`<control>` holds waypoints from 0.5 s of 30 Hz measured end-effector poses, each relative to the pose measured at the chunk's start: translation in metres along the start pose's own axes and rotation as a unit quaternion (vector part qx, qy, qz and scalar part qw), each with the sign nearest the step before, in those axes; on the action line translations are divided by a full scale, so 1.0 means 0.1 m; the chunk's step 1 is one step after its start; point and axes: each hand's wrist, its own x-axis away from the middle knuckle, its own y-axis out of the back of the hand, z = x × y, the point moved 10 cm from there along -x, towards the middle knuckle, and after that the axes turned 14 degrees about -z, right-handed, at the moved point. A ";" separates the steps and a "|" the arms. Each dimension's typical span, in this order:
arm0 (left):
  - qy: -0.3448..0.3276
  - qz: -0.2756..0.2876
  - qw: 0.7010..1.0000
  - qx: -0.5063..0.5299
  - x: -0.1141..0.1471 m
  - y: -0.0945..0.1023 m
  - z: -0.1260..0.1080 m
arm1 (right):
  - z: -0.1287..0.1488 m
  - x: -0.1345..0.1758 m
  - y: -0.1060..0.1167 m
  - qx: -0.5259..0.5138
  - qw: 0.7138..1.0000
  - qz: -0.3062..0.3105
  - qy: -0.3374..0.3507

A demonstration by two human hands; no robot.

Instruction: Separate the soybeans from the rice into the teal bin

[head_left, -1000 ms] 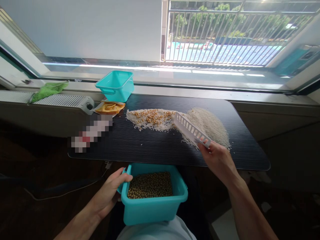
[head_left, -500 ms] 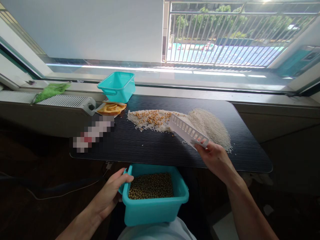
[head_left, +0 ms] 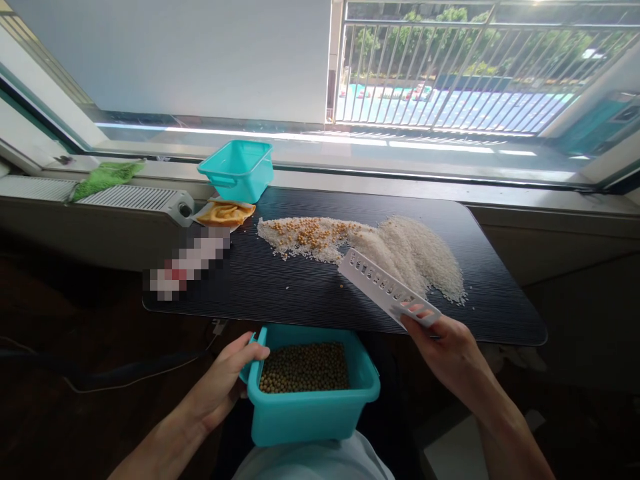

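My left hand (head_left: 237, 367) grips the handle side of a turquoise plastic bin (head_left: 310, 417), its thumb over the rim. Soybeans or similar small round beans (head_left: 305, 367) fill the bin's lower part, just below the table's front edge. In my right hand (head_left: 445, 340) is a white slotted plastic strip (head_left: 375, 283), held by its right end and slanting over the table. Beyond the strip lies a spread heap of white rice (head_left: 420, 253). Orange-yellow beans (head_left: 313, 235) are scattered over the rice's left part.
A second turquoise bin (head_left: 240, 170) stands at the back left of the dark table (head_left: 250, 287). Beside it lies an orange-yellow piece (head_left: 225, 213) on white wrapping. A green cloth (head_left: 107, 179) rests on the radiator (head_left: 135, 199). A blurred-out patch covers something at the table's left.
My right hand has drawn the slotted strip toward me and slightly right, off the middle of the rice. My left hand stays on the bin.
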 end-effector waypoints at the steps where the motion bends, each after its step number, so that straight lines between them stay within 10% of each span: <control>1: -0.001 0.001 1.000 -0.001 0.00 0.00 0.00 | 0.01 -0.03 0.00 0.004 1.000 -0.008 0.004; 15: -0.002 -0.003 1.000 -0.002 0.00 -0.01 -0.01 | 0.13 -0.17 -0.05 0.018 0.998 0.021 0.055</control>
